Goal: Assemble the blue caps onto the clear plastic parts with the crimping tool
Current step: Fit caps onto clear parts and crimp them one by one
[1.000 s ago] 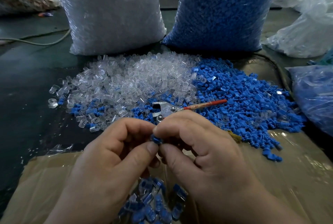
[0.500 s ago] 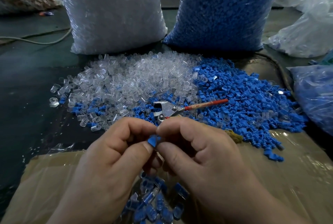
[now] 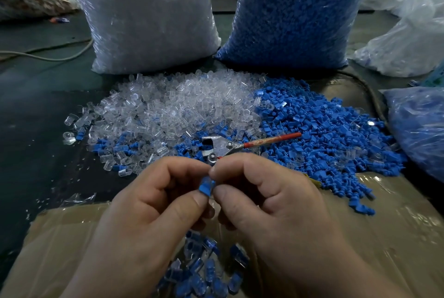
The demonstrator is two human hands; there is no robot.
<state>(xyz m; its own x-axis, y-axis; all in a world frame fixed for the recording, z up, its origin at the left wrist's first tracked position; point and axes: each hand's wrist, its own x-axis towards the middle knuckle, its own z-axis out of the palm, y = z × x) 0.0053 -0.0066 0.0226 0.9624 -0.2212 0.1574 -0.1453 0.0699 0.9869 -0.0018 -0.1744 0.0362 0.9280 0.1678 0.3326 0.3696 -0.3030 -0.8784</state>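
Observation:
My left hand (image 3: 153, 206) and my right hand (image 3: 262, 204) meet fingertip to fingertip over the cardboard, both pinching one small blue cap (image 3: 206, 186). Any clear part between the fingers is hidden. The crimping tool (image 3: 223, 146), metal head and red handle, lies untouched just beyond my knuckles, on the seam between the heap of clear plastic parts (image 3: 173, 110) and the heap of blue caps (image 3: 322, 134). Several assembled blue-and-clear pieces (image 3: 206, 271) lie below my hands.
A brown cardboard sheet (image 3: 374, 225) covers the near table. Two tall sacks stand behind the heaps, one of clear parts (image 3: 144, 14), one of blue caps (image 3: 295, 9). More plastic bags (image 3: 418, 125) crowd the right side. A cable (image 3: 48, 56) runs at far left.
The blue cap has turned between my fingertips and shows more of its flat face now. Both hands stayed in place over the cardboard.

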